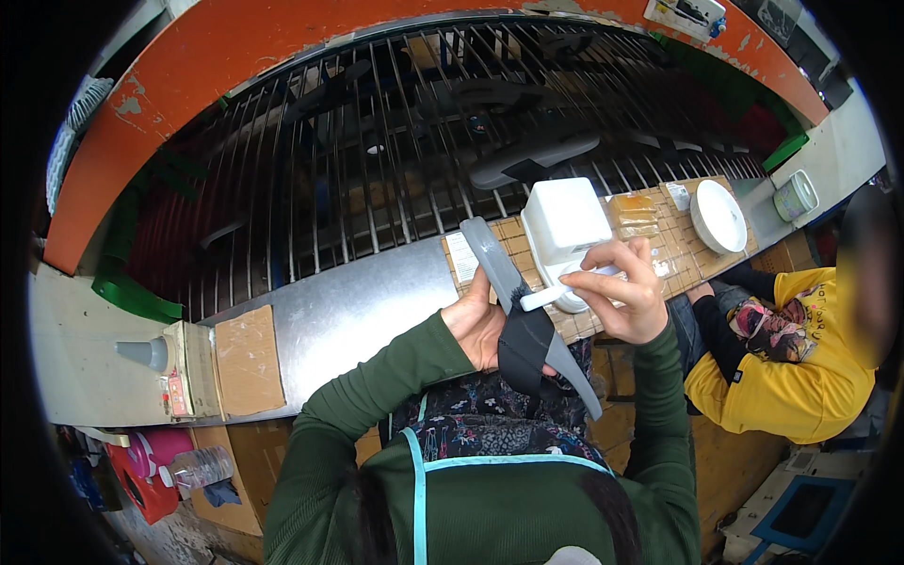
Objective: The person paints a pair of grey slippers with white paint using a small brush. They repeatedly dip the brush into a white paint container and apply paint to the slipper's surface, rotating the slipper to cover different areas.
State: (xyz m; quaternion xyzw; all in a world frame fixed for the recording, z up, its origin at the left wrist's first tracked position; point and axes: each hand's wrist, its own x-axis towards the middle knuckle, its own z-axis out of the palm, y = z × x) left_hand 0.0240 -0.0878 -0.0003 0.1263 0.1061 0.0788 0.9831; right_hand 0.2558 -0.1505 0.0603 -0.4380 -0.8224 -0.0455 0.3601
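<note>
My left hand (474, 327) grips a slide sandal (527, 350) with a grey sole and a wide black strap, tilted on its edge in front of me. Pinched between the fingers of my right hand (629, 294) is a small white-handled brush (542, 298). Its dark bristles rest at the sandal's sole, just above the strap. Directly behind the brush stands a white box-shaped plastic container (569, 218) on the work board. Part of the brush handle is hidden by my fingers.
Beyond the board, a rack of metal bars (377, 188) carries grey sandals (535, 158). A white bowl (719, 217) and a yellowish block (634, 215) sit on the patterned board (673, 247). A co-worker in yellow (786, 386) sits at right. Flat cardboard (247, 361) lies left.
</note>
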